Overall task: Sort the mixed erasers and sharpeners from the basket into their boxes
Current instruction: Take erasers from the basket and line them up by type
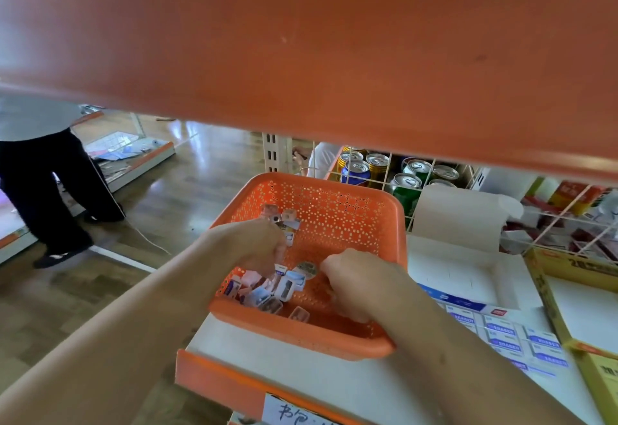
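Observation:
An orange perforated basket [341, 210] stands on a white shelf. Several small erasers and sharpeners [267, 287] lie heaped in its near left corner, with a few more [282, 219] further back. My left hand [257, 244] is inside the basket with its fingers curled over some of the small pieces; what it holds is hidden. My right hand [354, 281] is also in the basket, fingers curled down near a round grey piece [306, 269]. To the right stands a white box [468, 277] with its lid up, beside rows of boxed erasers [508, 334].
An orange shelf [301, 40] fills the upper view overhead. Drink cans [384, 170] stand behind a wire divider past the basket. A yellow carton [575, 297] sits at the right. A person's legs [50, 190] stand on the wooden floor at left.

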Motion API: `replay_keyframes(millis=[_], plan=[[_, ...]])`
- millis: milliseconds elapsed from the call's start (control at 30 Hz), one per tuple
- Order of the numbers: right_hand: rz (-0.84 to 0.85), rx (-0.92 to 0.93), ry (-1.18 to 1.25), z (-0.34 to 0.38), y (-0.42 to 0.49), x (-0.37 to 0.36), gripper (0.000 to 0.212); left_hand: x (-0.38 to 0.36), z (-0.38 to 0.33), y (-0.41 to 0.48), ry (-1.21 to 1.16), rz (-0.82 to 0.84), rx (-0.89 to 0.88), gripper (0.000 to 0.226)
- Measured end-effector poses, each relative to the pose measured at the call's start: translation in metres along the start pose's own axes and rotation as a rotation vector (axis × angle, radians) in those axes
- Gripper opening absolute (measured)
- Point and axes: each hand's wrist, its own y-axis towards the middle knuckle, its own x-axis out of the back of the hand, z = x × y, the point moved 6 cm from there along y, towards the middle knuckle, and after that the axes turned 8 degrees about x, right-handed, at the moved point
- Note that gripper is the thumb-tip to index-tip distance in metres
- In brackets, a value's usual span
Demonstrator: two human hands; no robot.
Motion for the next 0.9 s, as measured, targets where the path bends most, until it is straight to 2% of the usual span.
replay_keyframes(millis=[67, 167, 233, 267, 367, 467, 533, 767, 900], plan=[[0.018, 0.0, -0.006, 0.002, 0.002, 0.001, 0.021, -0.002, 0.006, -0.003, -0.023, -0.012, -0.005, 0.012], [-0.015, 0.083, 0.014, 0.017, 0.016, 0.004, 0.02, 0.001, 0.016, -0.006, 0.114, -0.069, 0.004, 0.015], [-0.023, 0.157, 0.059, 0.034, 0.028, 0.007, 0.023, -0.001, 0.019, -0.012, 0.207, 0.014, 0.083, 0.026], [-0.016, 0.194, 0.078, 0.044, 0.033, 0.007, 0.024, -0.007, 0.019, -0.015, 0.314, 0.099, 0.098, 0.025], [0.027, 0.251, 0.057, 0.062, 0.046, 0.007, 0.022, -0.018, 0.011, -0.017, 0.457, 0.122, 0.002, 0.015], [0.072, 0.23, 0.003, 0.059, 0.058, 0.0, 0.018, -0.025, 0.01, -0.015, 0.393, 0.084, -0.019, 0.027], [0.043, 0.225, -0.001, 0.056, 0.065, -0.002, 0.012, -0.026, 0.011, -0.015, 0.359, 0.105, 0.014, 0.029], [-0.046, 0.17, 0.059, 0.05, 0.074, -0.001, 0.012, -0.022, 0.014, -0.017, 0.202, 0.011, 0.045, 0.019], [0.057, 0.106, 0.151, 0.043, 0.072, -0.003, 0.005, -0.002, 0.018, -0.025, -0.003, -0.123, 0.085, 0.013]])
